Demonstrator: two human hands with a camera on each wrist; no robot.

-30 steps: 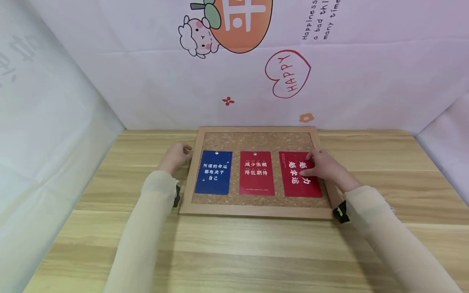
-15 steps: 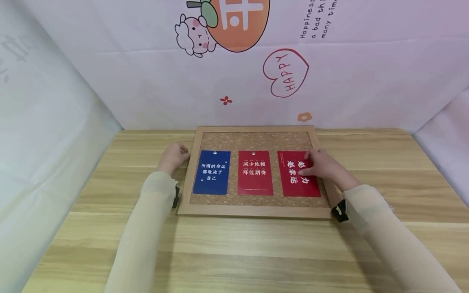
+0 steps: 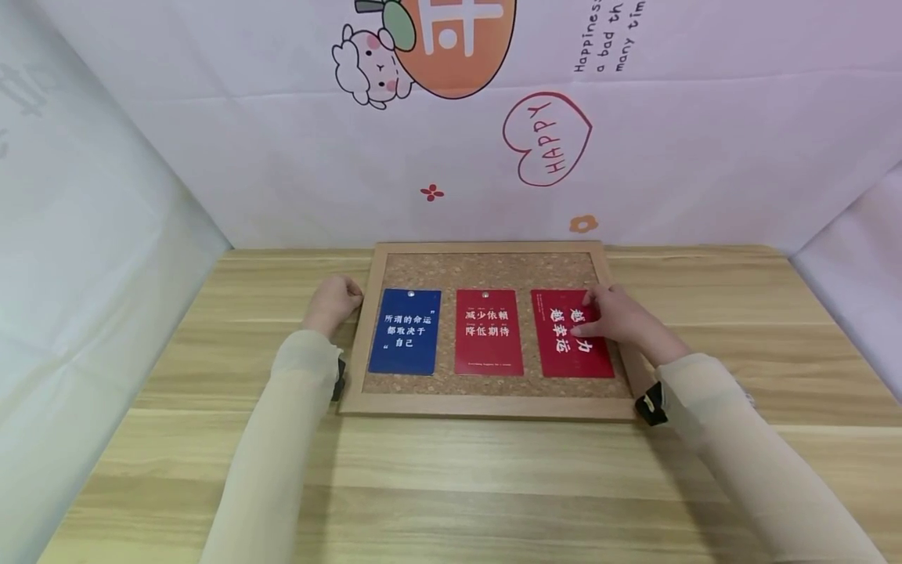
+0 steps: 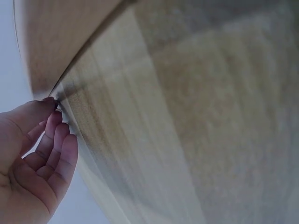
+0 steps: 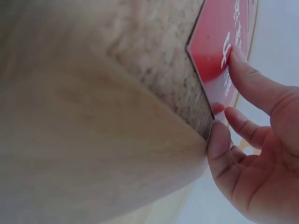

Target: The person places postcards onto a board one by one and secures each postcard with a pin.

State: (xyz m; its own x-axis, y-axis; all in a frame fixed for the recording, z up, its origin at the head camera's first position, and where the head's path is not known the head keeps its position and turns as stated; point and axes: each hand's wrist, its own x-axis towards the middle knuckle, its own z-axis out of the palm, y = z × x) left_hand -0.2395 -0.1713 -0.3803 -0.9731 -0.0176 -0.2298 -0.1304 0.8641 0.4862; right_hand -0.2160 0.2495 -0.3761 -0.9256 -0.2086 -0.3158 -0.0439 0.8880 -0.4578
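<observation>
A cork board (image 3: pixel 489 270) in a pale wooden frame lies on the table. Side by side on it are a blue card (image 3: pixel 405 356), a red card (image 3: pixel 488 351) in the middle and another red card (image 3: pixel 557 362), its writing turned sideways, at right. My right hand (image 3: pixel 622 319) touches this right card; its thumb rests on the face and the fingers bend near its edge, as the right wrist view shows. Beside the frame's left edge is my left hand (image 3: pixel 333 301), thumb and index tips together. I cannot tell whether something small is between them.
The blue card and the middle red card each have a round fastener at the top. A white printed cloth (image 3: pixel 303 172) stands behind the table (image 3: pixel 451 486), with more cloth at both sides. A black wrist strap (image 3: pixel 650 403) shows at the right sleeve.
The left hand's thumb and fingertips have come closer together beside the frame. The right hand stays on the right card. The whole view has shifted slightly.
</observation>
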